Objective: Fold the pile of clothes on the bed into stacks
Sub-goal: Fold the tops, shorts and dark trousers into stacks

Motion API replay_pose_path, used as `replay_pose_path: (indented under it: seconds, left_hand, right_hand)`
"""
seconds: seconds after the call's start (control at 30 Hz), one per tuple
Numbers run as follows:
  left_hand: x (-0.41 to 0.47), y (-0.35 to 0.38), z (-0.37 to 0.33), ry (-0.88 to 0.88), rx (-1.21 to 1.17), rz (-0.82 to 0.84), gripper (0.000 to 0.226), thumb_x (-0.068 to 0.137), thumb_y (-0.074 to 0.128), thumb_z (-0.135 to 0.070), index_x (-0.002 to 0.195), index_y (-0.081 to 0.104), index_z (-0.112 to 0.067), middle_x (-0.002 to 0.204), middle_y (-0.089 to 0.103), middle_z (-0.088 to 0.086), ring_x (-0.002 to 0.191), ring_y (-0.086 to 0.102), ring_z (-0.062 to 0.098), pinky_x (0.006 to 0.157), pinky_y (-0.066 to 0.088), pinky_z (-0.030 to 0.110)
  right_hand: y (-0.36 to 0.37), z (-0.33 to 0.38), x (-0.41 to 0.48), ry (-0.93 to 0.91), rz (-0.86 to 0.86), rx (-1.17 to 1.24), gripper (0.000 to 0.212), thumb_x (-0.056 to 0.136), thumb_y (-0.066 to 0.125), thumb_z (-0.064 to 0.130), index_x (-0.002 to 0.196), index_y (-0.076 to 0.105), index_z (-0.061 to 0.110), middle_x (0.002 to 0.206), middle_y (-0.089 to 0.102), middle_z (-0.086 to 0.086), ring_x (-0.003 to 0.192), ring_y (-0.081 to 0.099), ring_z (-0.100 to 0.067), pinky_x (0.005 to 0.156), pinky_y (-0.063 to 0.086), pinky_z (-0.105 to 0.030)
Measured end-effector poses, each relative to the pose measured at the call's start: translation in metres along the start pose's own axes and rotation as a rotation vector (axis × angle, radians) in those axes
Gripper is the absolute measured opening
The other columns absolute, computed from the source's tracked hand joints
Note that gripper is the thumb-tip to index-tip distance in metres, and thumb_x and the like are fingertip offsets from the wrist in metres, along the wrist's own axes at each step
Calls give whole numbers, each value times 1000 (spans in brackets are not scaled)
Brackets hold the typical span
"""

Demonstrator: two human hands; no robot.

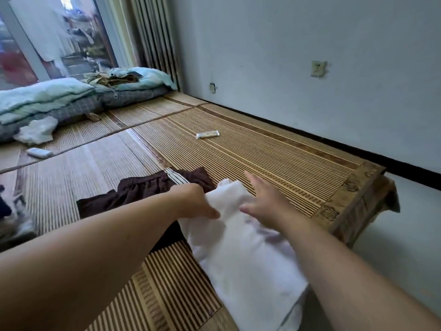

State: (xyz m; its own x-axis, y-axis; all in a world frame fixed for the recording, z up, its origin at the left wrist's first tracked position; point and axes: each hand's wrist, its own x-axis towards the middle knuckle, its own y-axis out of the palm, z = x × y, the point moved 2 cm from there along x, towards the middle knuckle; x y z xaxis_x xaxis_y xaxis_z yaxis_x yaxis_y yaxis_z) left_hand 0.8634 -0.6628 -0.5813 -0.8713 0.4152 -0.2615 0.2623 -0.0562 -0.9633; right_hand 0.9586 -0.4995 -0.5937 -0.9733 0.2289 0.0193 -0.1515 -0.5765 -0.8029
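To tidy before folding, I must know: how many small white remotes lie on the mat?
2. One remote lies in the middle, nearer the wall; the other remote lies far left, by the bedding. The clothes may hide more.

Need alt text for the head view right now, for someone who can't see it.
The left hand grips an edge of a white garment lying on a bamboo-mat bed, while the right hand is spread open over it. A brown garment lies just left of it, and folded bedding sits at the far end.
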Motion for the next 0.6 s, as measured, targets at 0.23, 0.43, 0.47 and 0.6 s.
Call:
replay_pose_path:
  seconds: [0.23, 0.43, 0.47, 0.6]
  left_hand:
    - [-3, 8, 32, -34, -10, 56, 43, 73, 71, -52, 105, 68, -22, 99, 66, -3, 96, 61, 19, 74, 46, 28]
    - [-7, -15, 23, 81, -126, -83, 16, 78, 67, -34, 84, 59, -22, 78, 58, -8, 79, 56, 14, 62, 38, 26]
    - [-12, -22, 19, 91, -186, -138, 13, 78, 66, -33, 80, 57, -24, 75, 58, -9, 74, 56, 13, 59, 38, 26]
    - [-49, -34, -1, 191, -399, -409, 13, 75, 65, -25, 72, 53, -27, 67, 57, -9, 63, 53, 4, 50, 35, 25]
  right_hand:
    - [20, 14, 96, 139, 435, 5, 55, 76, 80, 29, 126, 61, 17, 121, 65, -6, 101, 62, -23, 82, 50, -32]
    - [-9, 12, 92, 34, 339, -5, 28, 68, 85, 27, 85, 65, 16, 93, 68, -6, 86, 65, -20, 69, 55, -31]
    - [-21, 12, 87, 21, 279, 67, 32, 68, 85, 23, 91, 64, 14, 94, 68, -6, 86, 65, -20, 71, 57, -34]
    - [-69, 8, 43, -107, 108, 276, 27, 68, 79, 8, 82, 60, 21, 80, 65, 2, 76, 60, -13, 60, 51, -28]
